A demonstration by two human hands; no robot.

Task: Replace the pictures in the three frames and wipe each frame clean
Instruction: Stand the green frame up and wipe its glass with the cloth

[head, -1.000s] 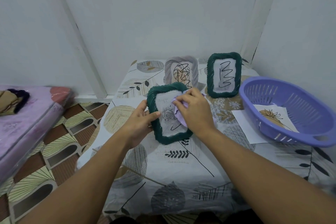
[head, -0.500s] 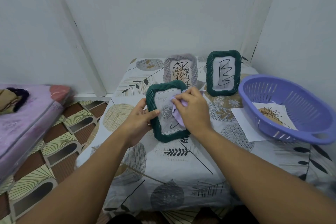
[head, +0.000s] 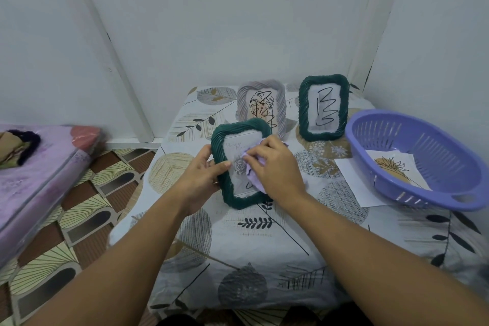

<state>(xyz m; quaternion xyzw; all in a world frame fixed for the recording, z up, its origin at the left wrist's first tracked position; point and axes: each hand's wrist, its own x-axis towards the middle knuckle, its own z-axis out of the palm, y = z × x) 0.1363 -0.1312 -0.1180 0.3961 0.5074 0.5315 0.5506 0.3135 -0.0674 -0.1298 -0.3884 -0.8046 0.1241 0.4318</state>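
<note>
Frame [head: 239,164] stays gripped in your left hand [head: 202,174]; your right hand [head: 275,167], pinching the cloth [head: 252,176], moved lower, so wiping continues.

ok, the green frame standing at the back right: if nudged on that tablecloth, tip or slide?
Probably tips: the back green frame stands upright, taller than wide, on soft tablecloth. Its prop is hidden, so unsure. Looks rigid and likely light.

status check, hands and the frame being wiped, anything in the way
Left hand grips near green frame by its left edge. Right hand presses lilac cloth on its glass. Nothing blocking; two frames behind untouched.
</note>
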